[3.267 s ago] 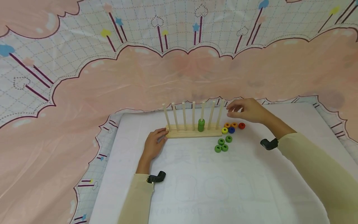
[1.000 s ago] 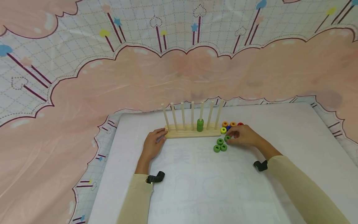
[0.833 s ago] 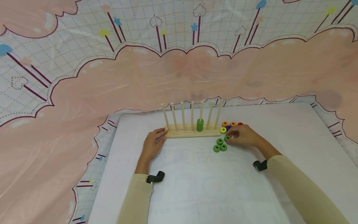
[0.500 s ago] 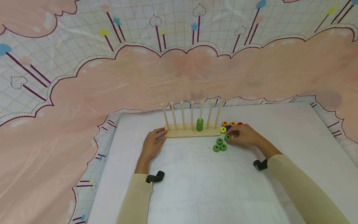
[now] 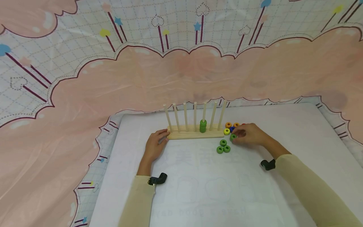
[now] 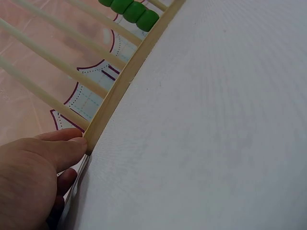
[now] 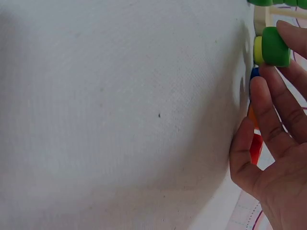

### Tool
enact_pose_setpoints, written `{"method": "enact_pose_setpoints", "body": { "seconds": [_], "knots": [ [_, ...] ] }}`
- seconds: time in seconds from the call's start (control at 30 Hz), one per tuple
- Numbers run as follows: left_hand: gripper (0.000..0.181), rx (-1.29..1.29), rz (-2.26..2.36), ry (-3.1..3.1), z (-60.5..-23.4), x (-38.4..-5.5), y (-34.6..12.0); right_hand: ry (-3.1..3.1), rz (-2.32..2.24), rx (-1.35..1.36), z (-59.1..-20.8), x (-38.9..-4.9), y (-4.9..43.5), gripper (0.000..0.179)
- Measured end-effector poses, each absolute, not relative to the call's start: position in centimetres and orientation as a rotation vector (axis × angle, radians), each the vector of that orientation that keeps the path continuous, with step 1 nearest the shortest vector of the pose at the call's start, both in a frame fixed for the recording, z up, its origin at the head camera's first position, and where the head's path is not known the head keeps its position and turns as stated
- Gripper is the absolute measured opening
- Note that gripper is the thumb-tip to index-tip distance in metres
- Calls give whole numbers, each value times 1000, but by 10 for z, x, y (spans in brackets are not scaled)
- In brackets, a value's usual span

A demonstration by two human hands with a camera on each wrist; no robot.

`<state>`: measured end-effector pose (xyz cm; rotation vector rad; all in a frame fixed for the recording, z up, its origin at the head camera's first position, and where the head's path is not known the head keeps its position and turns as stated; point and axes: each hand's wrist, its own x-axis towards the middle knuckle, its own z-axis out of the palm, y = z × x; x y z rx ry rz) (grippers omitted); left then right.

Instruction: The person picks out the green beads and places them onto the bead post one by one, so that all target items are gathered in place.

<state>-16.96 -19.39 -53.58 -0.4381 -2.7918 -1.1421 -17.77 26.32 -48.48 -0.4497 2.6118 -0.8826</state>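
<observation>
A wooden peg rack [image 5: 187,135] with several upright pegs stands on the table; a stack of green beads [image 5: 203,126] sits on one peg right of its middle. At the rack's left end, my left hand [image 5: 154,145] holds the base, thumb in front and a finger behind in the left wrist view. My right hand [image 5: 250,135] pinches a green bead [image 7: 276,46] between thumb and fingertip, just off the table by the right wrist view. Three more green beads [image 5: 223,142] lie in front of the rack's right end.
Beyond the rack's right end lie a yellow bead [image 5: 227,131], a blue bead [image 5: 232,129], two orange beads [image 5: 228,125] and a red bead [image 7: 256,147] mostly hidden by the right hand. A white table [image 5: 198,183] carries everything; a patterned cloth [image 5: 181,75] hangs behind.
My right hand came down from beside the rack's right end to the loose green beads, gripped one and has now raised it slightly, up and right. The left hand stays at the base.
</observation>
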Motion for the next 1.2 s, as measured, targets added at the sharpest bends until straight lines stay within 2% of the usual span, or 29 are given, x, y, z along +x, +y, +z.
{"method": "enact_pose_setpoints", "body": {
  "seconds": [0.53, 0.9, 1.2],
  "knots": [
    [33, -449, -1135, -2773, -533, -170, -191, 2681, -940, -516, -459, -181, 271, 37],
    [33, -455, -1141, -2781, -535, -170, -193, 2784, -931, -651, -431, -182, 268, 24],
    [33, -444, -1137, -2789, -537, -170, -194, 2825, -889, -651, -396, -182, 259, 32]
  ]
}}
